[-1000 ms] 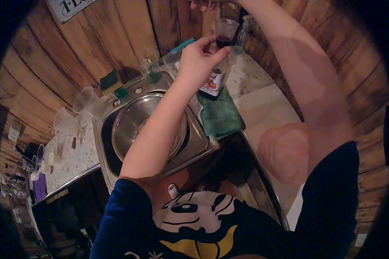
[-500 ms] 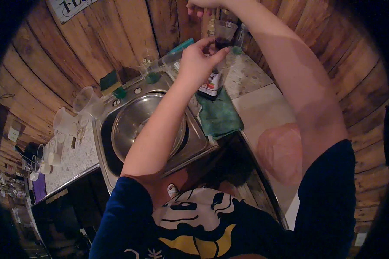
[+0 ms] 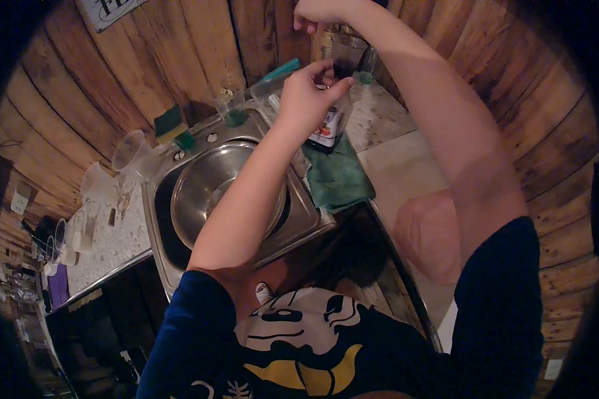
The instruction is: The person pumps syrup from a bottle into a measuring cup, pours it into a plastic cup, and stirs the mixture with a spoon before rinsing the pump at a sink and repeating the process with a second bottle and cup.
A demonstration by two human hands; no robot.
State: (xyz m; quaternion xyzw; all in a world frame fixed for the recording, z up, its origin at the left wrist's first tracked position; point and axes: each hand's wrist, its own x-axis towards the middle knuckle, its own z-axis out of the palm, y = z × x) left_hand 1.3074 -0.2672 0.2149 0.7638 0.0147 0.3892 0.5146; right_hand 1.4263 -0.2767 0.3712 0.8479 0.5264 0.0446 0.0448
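Note:
My left hand is curled with thumb and fingertips around the top of a clear bottle with a dark, printed label. The bottle stands upright by a folded green cloth. My right hand is raised at the top edge of the view, partly cut off, its fingers bent downward; what they hold, if anything, is hidden. Below it, beyond my left hand, stands a clear cup with dark liquid low inside. A glass container with green at its base is beside the cup.
A steel bowl sits in the sink. A sponge and a clear container with green liquid are behind it. Clear plastic cups stand left on the speckled counter. A pinkish plastic bag lies at right.
My right hand has shifted slightly right and down, now overlapping the space above the cup. My left hand stays at the bottle with almost no movement.

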